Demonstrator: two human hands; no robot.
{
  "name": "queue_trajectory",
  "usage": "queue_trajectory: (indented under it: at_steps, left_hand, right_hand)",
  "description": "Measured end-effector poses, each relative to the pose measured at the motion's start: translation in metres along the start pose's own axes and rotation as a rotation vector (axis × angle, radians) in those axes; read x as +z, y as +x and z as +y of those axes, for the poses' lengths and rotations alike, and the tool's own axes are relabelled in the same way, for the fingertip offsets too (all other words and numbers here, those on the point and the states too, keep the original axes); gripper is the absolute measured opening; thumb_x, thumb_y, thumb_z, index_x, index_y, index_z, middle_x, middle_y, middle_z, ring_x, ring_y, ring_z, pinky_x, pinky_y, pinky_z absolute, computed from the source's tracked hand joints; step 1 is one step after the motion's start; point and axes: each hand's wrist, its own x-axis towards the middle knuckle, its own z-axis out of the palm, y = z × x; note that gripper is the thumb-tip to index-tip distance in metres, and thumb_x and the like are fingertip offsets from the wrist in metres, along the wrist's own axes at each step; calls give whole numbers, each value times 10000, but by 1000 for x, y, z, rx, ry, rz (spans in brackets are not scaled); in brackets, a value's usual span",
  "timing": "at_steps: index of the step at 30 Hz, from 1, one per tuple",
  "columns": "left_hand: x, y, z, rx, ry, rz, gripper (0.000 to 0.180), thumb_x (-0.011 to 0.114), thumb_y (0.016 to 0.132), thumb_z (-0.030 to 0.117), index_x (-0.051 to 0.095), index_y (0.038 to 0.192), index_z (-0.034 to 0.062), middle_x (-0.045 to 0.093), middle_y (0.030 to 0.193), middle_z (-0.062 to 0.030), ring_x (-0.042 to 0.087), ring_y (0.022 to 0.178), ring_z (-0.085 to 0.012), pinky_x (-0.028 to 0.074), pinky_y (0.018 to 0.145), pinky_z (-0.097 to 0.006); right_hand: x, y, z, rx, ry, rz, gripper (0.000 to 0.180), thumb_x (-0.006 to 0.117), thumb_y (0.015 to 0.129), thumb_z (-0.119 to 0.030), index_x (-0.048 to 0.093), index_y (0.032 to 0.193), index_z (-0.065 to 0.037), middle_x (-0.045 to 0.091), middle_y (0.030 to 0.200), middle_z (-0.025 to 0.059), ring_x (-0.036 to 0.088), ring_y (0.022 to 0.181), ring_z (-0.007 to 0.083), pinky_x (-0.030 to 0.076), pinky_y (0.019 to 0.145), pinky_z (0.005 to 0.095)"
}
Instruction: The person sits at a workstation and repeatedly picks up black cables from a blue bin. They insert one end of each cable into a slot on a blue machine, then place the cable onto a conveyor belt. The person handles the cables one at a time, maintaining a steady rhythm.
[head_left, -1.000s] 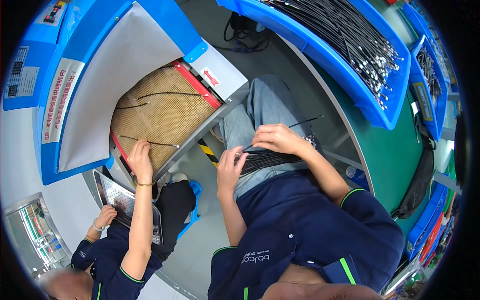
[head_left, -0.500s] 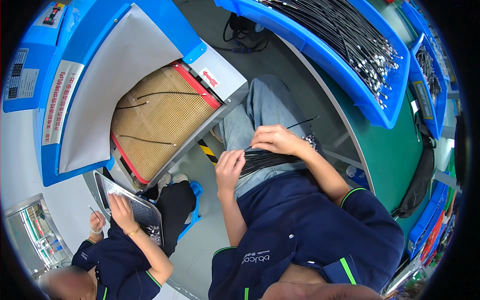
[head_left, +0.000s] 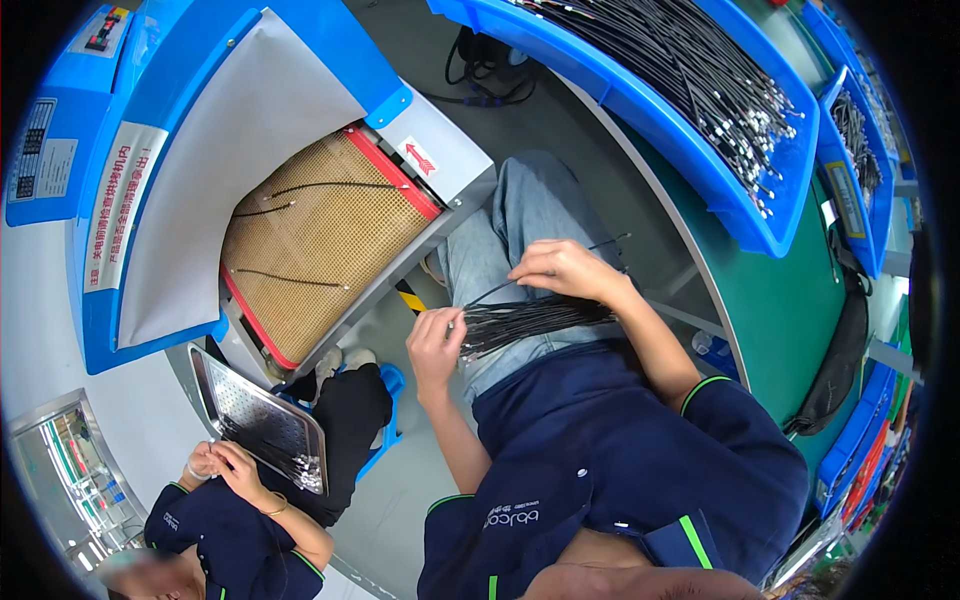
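A bundle of thin black cables (head_left: 535,322) lies across my lap. My left hand (head_left: 434,343) is closed in a pinch at the left end of one black cable (head_left: 487,294), just beside the bundle's left ends. Farther along that same cable, my right hand (head_left: 566,272) pinches it between thumb and fingers, above the bundle. Past my right hand a cable end sticks out to the right. The bundle's right ends are partly hidden by my right wrist.
At the left stands a blue machine (head_left: 105,225) with a mesh conveyor belt (head_left: 325,225) carrying several black cables. A co-worker's hands (head_left: 228,465) are near a metal tray (head_left: 265,415) of cables. At the upper right, a blue bin (head_left: 640,110) of cables stands on a green table (head_left: 790,330).
My left hand has moved left and slightly down, uncovering more cable between my hands. My right hand has shifted slightly up. The co-worker's hands have come together below the tray.
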Motion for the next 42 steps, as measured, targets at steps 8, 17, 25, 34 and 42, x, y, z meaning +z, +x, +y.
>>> queue_trajectory:
  at_steps: [8,17,25,34,42]
  left_hand:
    - [-25,-19,-27,-105,61,67,105,682,741,-29,650,837,0,644,796,-100,617,716,-213,492,672,-302]
    - [-42,-33,-41,-212,108,113,113,679,729,-32,637,830,1,641,787,-106,611,713,-238,484,657,-322]
    - [-50,-39,-45,-231,130,136,120,675,729,-37,640,837,0,640,782,-106,614,713,-232,485,663,-315]
    - [-55,-44,-41,-226,85,141,122,677,717,-54,638,826,-13,636,776,-110,613,707,-230,482,662,-307]
    - [-56,-43,-46,-166,102,151,126,670,736,-58,635,847,-9,640,786,-97,611,687,-186,489,647,-280]
  right_hand:
    - [-27,-7,14,69,-192,31,101,687,783,-136,667,847,-61,643,795,72,607,793,256,486,719,359]
    - [-41,-12,13,229,-73,2,146,655,824,-150,665,908,-32,641,839,115,622,794,297,495,712,377]
    - [-37,-11,14,217,43,61,150,678,818,-163,670,892,-33,635,804,105,625,750,259,492,667,349]
    - [-36,-11,6,243,65,88,126,697,813,-160,680,854,-41,619,766,75,602,692,201,473,614,310]
    - [-37,-19,4,127,-10,90,125,696,811,-158,670,844,-40,588,735,82,596,672,220,474,588,319]
